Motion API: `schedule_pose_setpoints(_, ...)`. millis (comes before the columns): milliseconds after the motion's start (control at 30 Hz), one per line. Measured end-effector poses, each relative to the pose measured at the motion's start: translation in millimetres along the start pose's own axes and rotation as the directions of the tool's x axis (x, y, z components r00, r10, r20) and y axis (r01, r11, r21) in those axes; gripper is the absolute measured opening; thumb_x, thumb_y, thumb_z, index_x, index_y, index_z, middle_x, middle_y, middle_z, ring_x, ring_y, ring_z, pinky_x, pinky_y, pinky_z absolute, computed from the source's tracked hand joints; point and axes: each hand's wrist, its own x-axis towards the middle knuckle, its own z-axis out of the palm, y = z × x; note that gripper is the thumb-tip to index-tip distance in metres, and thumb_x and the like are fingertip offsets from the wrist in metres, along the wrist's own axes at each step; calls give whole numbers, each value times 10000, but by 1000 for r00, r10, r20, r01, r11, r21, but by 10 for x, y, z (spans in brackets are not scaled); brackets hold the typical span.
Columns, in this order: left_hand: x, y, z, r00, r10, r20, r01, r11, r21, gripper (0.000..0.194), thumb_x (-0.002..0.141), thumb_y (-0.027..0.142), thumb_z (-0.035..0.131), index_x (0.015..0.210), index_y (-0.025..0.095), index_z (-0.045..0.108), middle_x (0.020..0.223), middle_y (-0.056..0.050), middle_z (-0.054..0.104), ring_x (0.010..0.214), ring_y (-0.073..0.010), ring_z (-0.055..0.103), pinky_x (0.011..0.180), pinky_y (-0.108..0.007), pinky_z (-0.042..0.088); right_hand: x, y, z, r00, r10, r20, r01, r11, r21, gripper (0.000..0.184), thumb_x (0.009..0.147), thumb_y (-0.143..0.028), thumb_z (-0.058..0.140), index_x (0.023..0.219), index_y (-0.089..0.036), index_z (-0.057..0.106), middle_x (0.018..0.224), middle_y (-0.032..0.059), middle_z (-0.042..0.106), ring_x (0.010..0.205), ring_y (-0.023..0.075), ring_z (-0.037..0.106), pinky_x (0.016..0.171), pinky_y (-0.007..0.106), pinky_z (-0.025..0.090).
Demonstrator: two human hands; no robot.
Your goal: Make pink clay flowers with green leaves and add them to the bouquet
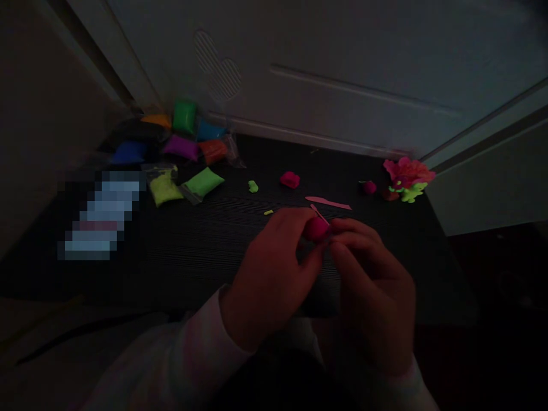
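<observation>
The scene is very dim. My left hand (274, 268) and my right hand (372, 285) meet over a dark table (192, 245), fingers curled around a small pink clay ball (315, 228). A thin pink stick (320, 214) pokes up from between the fingertips; which hand grips it I cannot tell. Beyond the hands lie a flat pink modelling tool (328, 202), a pink clay lump (290, 180) and a small green clay bit (253, 186).
Several coloured clay packets (184, 137) are piled at the back left, with two green ones (203, 181) nearer. A pink and green clay flower (406, 176) stands at the back right beside a small pink ball (369, 187). A white panelled wall (342, 85) runs behind the table.
</observation>
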Motion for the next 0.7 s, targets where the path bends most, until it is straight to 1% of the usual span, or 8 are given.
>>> schedule_pose_setpoints(100, -26, 66, -41, 1000, 12, -25, -12, 1000, 7, 247, 748, 153, 587, 976, 186, 496, 937, -5, 582, 847, -119, 570, 740, -237, 496, -51, -60, 6, 999, -46, -12, 46, 998, -42, 116, 751, -166, 610, 793, -265, 654, 1008, -35, 600, 989, 121, 544, 847, 266, 437)
schedule_pose_setpoints(200, -46, 107, -70, 999, 18, -44, -18, 1000, 18, 235, 744, 149, 589, 957, 183, 496, 910, -5, 574, 831, -117, 562, 725, -234, 494, -78, -104, 5, 998, -60, -17, 59, 997, -55, 133, 757, -153, 601, 801, -269, 650, 1009, -39, 594, 993, 115, 539, 850, 257, 434)
schedule_pose_setpoints(367, -58, 136, -90, 997, 21, -68, -19, 999, 31, 239, 732, 135, 594, 942, 186, 493, 886, -7, 566, 803, -117, 558, 686, -231, 493, -91, -133, 13, 995, -88, -35, 85, 992, -97, 132, 751, -155, 603, 797, -270, 649, 993, -34, 602, 977, 125, 547, 832, 270, 440)
schedule_pose_setpoints(533, -63, 133, -91, 995, 46, -89, -40, 997, 66, 243, 728, 112, 589, 937, 185, 492, 878, -4, 564, 799, -114, 553, 694, -226, 484, -99, -135, 37, 994, -95, -59, 89, 991, -99, 130, 744, -153, 604, 780, -268, 652, 976, -28, 613, 970, 139, 554, 834, 299, 438)
schedule_pose_setpoints(700, -69, 129, -89, 995, 46, -89, -42, 998, 51, 224, 733, 111, 587, 927, 177, 495, 876, -1, 554, 783, -102, 548, 695, -216, 479, -104, -133, 50, 992, -105, -75, 95, 988, -119, 107, 748, -163, 600, 773, -256, 646, 974, -11, 610, 968, 154, 559, 819, 310, 446)
